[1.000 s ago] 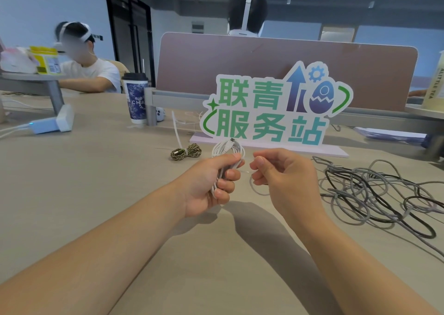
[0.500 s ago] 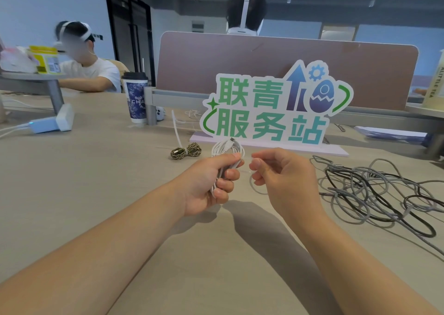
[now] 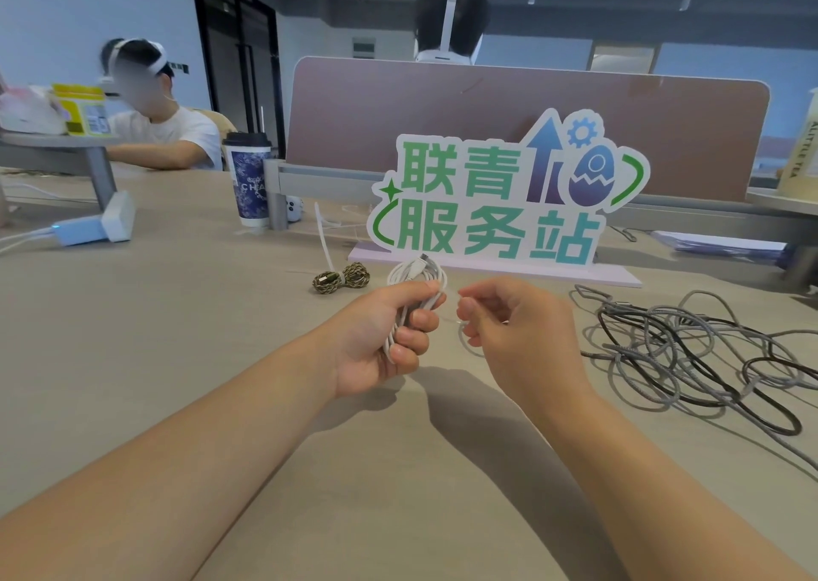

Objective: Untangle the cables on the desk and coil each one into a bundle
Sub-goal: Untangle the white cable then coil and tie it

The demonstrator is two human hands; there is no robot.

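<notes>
My left hand (image 3: 380, 341) grips a coiled white cable (image 3: 418, 277) above the desk, its loops and plug sticking up past my thumb. Just to its right, my right hand (image 3: 513, 332) has its fingers curled, and its fingertips pinch a thin pale tie or strand that runs toward the coil. A tangle of grey and black cables (image 3: 690, 350) lies on the desk to the right. A small coiled brown-and-green braided cable (image 3: 341, 277) rests on the desk beyond my left hand.
A standing sign with green characters (image 3: 500, 208) is behind my hands, before a brown divider panel (image 3: 487, 115). A paper cup (image 3: 250, 182) stands at the back left, a white charger block (image 3: 95, 226) further left. A person sits at the far left.
My right hand has moved slightly closer to the white coil; the left hand holds it nearly still.
</notes>
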